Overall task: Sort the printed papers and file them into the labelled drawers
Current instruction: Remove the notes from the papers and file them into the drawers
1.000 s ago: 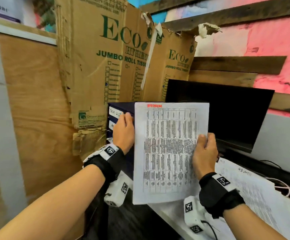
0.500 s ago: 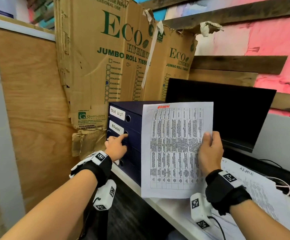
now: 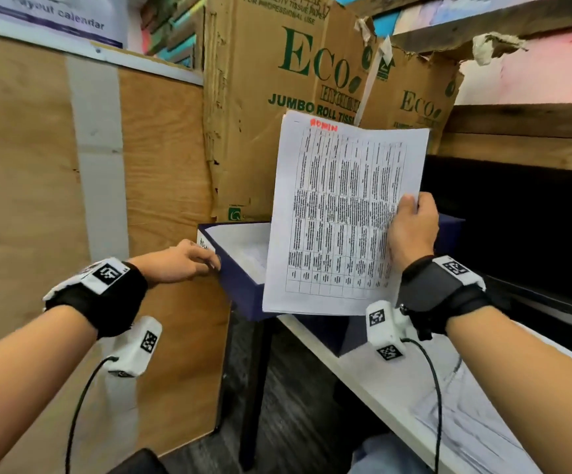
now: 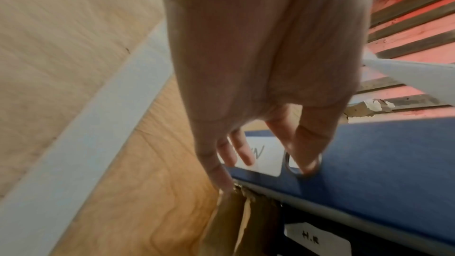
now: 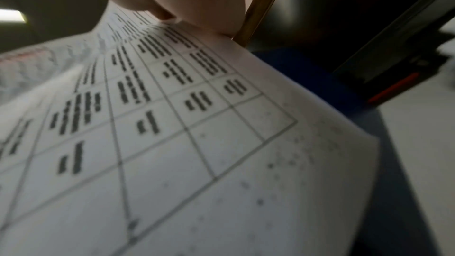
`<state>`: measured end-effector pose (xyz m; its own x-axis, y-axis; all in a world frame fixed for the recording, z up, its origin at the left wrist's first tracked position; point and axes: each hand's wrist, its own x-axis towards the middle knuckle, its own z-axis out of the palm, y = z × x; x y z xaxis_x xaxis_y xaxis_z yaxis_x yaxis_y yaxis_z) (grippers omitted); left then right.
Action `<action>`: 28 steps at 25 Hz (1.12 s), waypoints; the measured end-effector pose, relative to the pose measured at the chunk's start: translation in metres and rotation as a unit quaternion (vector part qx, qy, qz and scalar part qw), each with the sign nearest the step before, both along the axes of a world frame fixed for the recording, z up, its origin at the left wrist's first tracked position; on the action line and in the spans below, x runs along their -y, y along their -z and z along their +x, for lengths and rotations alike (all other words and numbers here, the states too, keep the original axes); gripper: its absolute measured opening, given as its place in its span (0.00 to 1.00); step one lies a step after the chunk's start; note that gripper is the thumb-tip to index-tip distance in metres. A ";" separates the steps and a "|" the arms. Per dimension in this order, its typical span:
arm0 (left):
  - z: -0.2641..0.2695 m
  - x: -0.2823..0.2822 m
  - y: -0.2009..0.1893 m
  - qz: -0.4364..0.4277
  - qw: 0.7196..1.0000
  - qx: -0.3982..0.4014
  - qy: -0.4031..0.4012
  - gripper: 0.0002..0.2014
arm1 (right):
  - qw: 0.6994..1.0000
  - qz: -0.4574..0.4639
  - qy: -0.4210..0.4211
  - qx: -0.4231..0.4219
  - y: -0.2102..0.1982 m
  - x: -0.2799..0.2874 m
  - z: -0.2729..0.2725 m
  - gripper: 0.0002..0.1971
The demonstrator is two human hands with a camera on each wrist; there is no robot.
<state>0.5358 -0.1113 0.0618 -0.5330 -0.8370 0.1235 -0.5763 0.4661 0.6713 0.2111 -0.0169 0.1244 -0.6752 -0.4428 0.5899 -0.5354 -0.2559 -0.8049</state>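
Cardboard boxes (image 3: 277, 107): two big brown "ECO Jumbo Roll" cartons standing right behind the open drawer, leaning on the wall.
Monitor (image 3: 517, 227): dark screen off to the drawer's right, sitting on the white desk (image 3: 373, 388).
Open drawer (image 3: 240, 278): navy blue, pulled way out past the desk edge, white paper already lying inside. Its front carries a handwritten white label (image 4: 258, 155), partly covered by fingers. In the left wrist view there's a second drawer (image 4: 320, 238) just below it, labelled "H.R".
Printed sheet (image 3: 342, 213): a table-filled page with red "ADMIN" written at the top, held upright over the drawer's right part, so it's above the drawer and not in it yet.
Right hand (image 3: 412, 230): pinching the sheet's right edge, thumb on the printed face, fingers behind.
Left hand (image 3: 178, 261): on the drawer front, one fingertip hooked into the metal ring pull (image 4: 302, 164), the rest of the fingers loosely draped over the label.
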 end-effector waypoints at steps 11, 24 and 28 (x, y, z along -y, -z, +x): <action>0.034 -0.038 -0.037 0.173 0.971 -0.148 0.078 0.38 | 0.983 0.034 -0.075 0.164 -0.020 0.029 0.054 0.17; 0.075 -0.029 -0.005 0.345 0.856 -0.384 -0.026 0.49 | 0.893 0.319 -0.262 0.179 0.021 -0.008 0.088 0.05; 0.081 -0.025 -0.023 0.320 0.832 -0.452 -0.046 0.34 | 0.863 0.404 -0.265 0.146 0.016 -0.006 0.092 0.08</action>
